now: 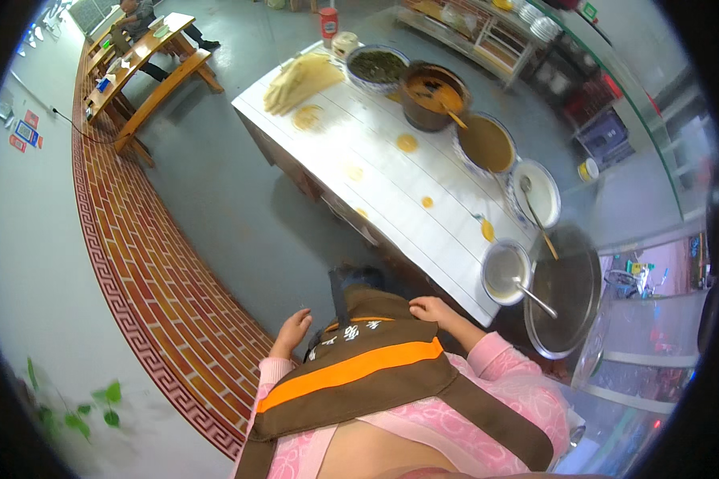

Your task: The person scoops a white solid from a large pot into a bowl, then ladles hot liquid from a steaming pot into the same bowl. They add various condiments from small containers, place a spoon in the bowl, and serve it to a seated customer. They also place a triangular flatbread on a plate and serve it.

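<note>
My left hand [293,330] hangs beside the brown apron [359,365] with its orange band, its fingers loosely curled. My right hand [430,310] is at the apron's other edge, near the white table's side; whether it pinches the cloth I cannot tell. On the white-topped table [359,143] ahead, several vessels line the far right edge: a bowl of dark greens [376,64], a brown pot of orange soup [428,90] with a ladle, a bowl of brown liquid [486,143], a white bowl with a long-handled ladle [539,221], and a smaller bowl [504,269] holding a metal spoon [536,299].
A folded yellowish cloth or glove [302,81] lies at the table's far end near a red canister [329,25]. A large round metal pan [566,293] adjoins the near corner. A brick-patterned wall [156,239] runs left; a person [136,21] sits at a wooden table beyond.
</note>
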Motion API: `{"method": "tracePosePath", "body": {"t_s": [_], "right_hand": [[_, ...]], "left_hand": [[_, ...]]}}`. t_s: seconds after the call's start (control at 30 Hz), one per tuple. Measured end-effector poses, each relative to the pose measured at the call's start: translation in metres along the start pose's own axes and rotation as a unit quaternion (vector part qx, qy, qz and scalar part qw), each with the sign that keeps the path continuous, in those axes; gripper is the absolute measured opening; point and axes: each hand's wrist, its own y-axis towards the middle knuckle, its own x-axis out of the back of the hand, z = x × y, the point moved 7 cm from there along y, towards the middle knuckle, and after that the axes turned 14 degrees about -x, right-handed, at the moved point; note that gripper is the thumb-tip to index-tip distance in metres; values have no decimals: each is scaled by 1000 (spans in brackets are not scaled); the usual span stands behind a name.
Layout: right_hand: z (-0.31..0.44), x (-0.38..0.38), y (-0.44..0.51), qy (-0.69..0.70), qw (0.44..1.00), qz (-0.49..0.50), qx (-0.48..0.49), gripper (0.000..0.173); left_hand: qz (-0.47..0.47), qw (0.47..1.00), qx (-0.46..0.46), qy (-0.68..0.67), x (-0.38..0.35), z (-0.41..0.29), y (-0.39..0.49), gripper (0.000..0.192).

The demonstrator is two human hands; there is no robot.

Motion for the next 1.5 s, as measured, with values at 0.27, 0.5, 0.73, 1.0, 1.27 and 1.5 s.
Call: {"method": "tracePosePath", "body": {"t_s": [0.27,0.5,0.73,1.0,1.27,1.5], "right_hand": [[296,140,396,481,876,-30,-2,29],[501,260,581,179,882,-429,-78,60],[508,282,525,361,815,-452,46,70],[485,214,534,170,795,-466,-349,101],[527,185,485,705,512,-481,-95,51],[756,285,516,792,493,-354,-63,49]], "left_hand": [[-79,979,143,-125,174,140,24,43],[-121,964,230,-63,348,203,63,42],[-21,963,267,28,550,296,146,42],[154,920,145,329,890,283,441,41],[-45,993,-88,63,1010,49,912,34],[149,988,-9,-38,931,-62,1032,44]]}}
